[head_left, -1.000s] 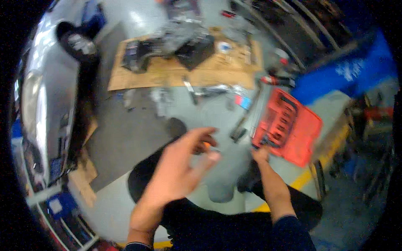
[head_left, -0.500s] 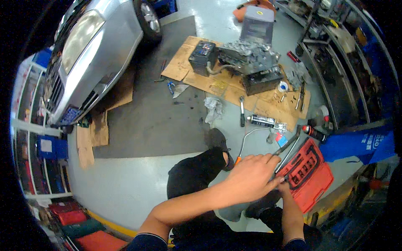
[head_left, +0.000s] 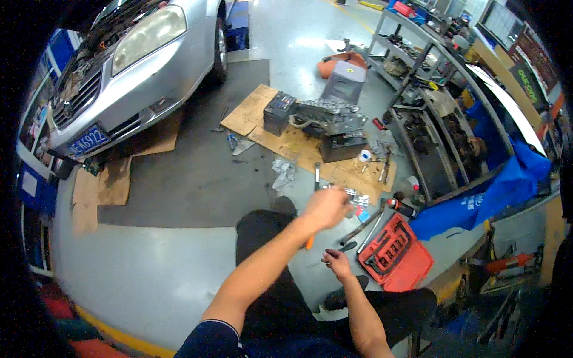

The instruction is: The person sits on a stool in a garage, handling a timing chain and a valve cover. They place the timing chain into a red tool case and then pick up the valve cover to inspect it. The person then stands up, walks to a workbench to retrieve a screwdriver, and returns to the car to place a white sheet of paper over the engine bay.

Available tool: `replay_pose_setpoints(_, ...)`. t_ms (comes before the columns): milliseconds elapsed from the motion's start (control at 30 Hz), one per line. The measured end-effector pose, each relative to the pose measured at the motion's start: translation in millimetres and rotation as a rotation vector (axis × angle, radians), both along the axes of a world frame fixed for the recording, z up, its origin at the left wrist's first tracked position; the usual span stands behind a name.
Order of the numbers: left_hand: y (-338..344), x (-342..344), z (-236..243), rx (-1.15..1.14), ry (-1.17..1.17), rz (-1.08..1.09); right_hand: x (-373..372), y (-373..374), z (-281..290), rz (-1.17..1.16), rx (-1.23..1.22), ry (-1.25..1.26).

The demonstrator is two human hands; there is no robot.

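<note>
My left hand (head_left: pixel 327 209) is stretched forward over the tools on the floor, smeared by motion, its fingers at the spot of a spray can that it mostly covers. Lower and to the right, my right hand (head_left: pixel 338 264) is closed, with something small and dark at its fingertips that I cannot make out. Close to it lie a dark-handled tool (head_left: pixel 348 246) and an open red socket case (head_left: pixel 412 267). A ratchet (head_left: pixel 317 173) lies just beyond my left hand; an orange handle (head_left: pixel 310 242) shows below it. A long metal bar (head_left: pixel 371 232) lies beside the case.
A car battery (head_left: pixel 278 113) and greasy parts sit on flattened cardboard (head_left: pixel 253 113). A black-and-red spray can (head_left: pixel 401 207) lies near a blue sheet (head_left: pixel 459 212). A silver car (head_left: pixel 149 71) stands left, a metal rack (head_left: pixel 427 155) right, a grey stool (head_left: pixel 343 80) behind.
My left hand has left the right hand and the socket case and reached forward to the left. My right hand has moved left, off the case. The view has shifted and tilted up.
</note>
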State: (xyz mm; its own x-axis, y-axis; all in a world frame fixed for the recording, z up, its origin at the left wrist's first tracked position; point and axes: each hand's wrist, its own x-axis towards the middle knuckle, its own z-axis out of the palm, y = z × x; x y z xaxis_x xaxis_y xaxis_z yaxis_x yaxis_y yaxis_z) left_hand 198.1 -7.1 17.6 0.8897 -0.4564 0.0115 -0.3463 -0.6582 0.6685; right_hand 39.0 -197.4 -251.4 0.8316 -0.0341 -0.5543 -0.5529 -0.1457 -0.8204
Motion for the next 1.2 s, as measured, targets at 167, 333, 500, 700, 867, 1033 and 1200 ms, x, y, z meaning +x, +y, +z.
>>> replay_pose_setpoints(167, 60.3, 11.5, -14.7, -0.135, -0.076, 0.266, 16.0, -67.8, 116.8, -0.107, -0.168, -0.253)
replay_pose_setpoints(333, 140.8, 11.1, -59.4, -0.037, -0.158, 0.362, 24.4, -68.4, 264.8, -0.166, -0.15, -0.476)
replay_pose_setpoints(500, 135.5, -5.0, -24.2, -0.125, -0.138, 0.39, 31.9, -76.6, 292.2, -0.044, -0.381, -0.567)
replay_pose_setpoints(700, 131.9, -52.1, 53.6, -0.306, -0.071, 0.398, 54.0, -46.8, 261.9, 0.294, -0.685, -0.521)
replay_pose_setpoints(867, 133.2, -28.2, 55.9, -0.287, 0.022, 0.36, 89.8, -15.5, 224.0, 0.558, -0.699, -0.346)
replay_pose_setpoints(1033, 165.3, 46.9, -73.1, -0.391, 0.599, 0.441, 98.3, -7.4, 229.6, 0.848, -0.622, -0.28)
replay_pose_setpoints(1200, 152.3, 116.0, -254.0, -0.053, 0.648, 0.415, 122.4, -12.3, 239.7, 0.852, -0.621, -0.291)
